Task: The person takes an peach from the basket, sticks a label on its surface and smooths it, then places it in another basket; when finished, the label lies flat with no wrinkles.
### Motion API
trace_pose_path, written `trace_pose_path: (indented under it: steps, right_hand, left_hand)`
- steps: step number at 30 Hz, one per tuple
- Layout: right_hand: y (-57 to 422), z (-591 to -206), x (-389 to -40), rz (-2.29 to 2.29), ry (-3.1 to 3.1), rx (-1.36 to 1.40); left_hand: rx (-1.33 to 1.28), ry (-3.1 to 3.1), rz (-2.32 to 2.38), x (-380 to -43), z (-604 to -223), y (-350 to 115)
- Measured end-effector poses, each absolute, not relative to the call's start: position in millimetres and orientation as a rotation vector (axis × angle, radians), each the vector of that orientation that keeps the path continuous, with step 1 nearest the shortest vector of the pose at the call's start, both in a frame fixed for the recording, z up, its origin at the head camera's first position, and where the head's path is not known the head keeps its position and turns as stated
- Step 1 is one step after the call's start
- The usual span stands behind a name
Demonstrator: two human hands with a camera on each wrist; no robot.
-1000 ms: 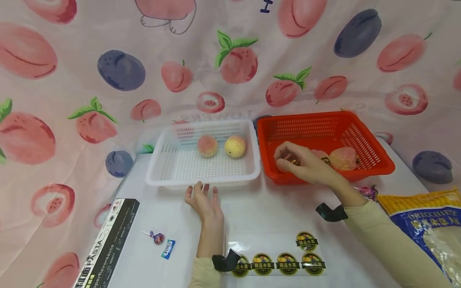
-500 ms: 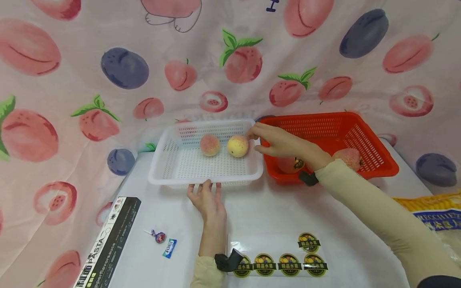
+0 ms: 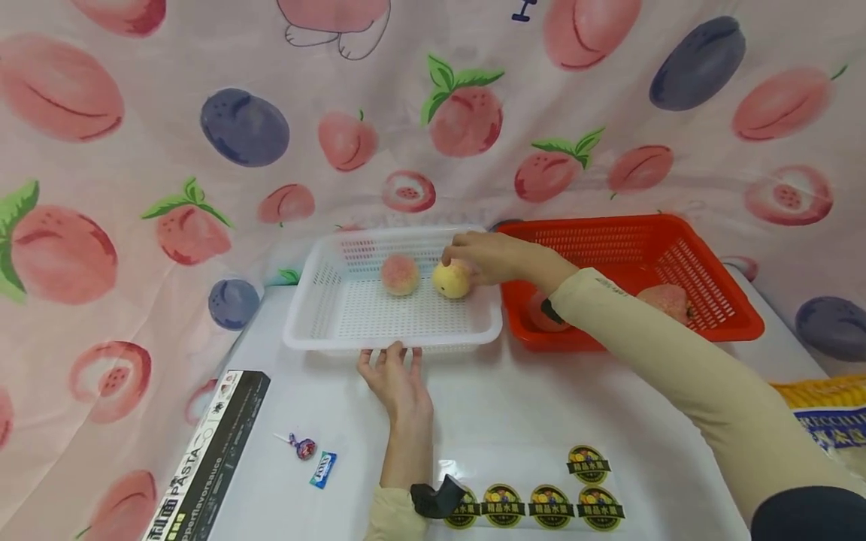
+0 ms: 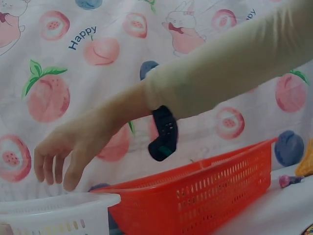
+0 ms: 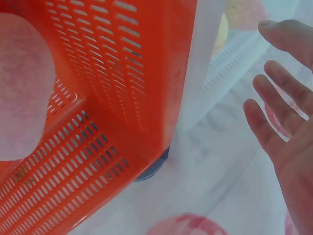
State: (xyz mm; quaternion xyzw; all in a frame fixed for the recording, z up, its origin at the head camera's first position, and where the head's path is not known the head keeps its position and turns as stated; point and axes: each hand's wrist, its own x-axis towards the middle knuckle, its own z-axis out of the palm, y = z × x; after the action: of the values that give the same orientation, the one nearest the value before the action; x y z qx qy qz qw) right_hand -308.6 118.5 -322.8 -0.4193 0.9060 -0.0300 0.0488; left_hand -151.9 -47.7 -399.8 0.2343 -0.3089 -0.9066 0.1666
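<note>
In the head view, a white plastic basket (image 3: 325,344) holds a pink peach (image 3: 400,275) and a yellow peach (image 3: 450,280). My right hand (image 3: 501,257) reaches over its right side, fingertips bent down close over the yellow peach. The left wrist view shows that right hand (image 4: 76,144) above the white rim, fingers hanging loosely. Its fingers are spread apart and grasp nothing in the right wrist view. My left hand (image 3: 404,391) has its fingertips right at the basket's front rim, palm up and fingers lightly bent.
To the right stands a red basket (image 3: 734,327) with reddish fruits (image 3: 666,299), partly hidden by my right sleeve. A pasta box (image 3: 210,451), a lollipop (image 3: 306,448), a small candy (image 3: 323,469) and a sheet of round stickers (image 3: 551,505) lie nearer. A pasta bag (image 3: 828,413) lies far right.
My right hand has moved left from over the red basket, across the white basket's side, to the yellow peach. The left hand stays by the front rim.
</note>
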Motion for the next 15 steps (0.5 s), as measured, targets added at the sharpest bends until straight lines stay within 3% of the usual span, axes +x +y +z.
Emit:
trace_pose_path:
  steps: [6,15]
  right_hand:
    - [104.4,-325.6,-316.4,-0.005,2.682,-1.317]
    - [96.2,-340.4,-329.6,0.036,2.66,-1.123]
  left_hand:
    - [0.666,-0.898,-2.563,-153.7,-403.9,-47.0]
    - [0.674,-0.908,-2.564,-153.1,-406.9,-46.8]
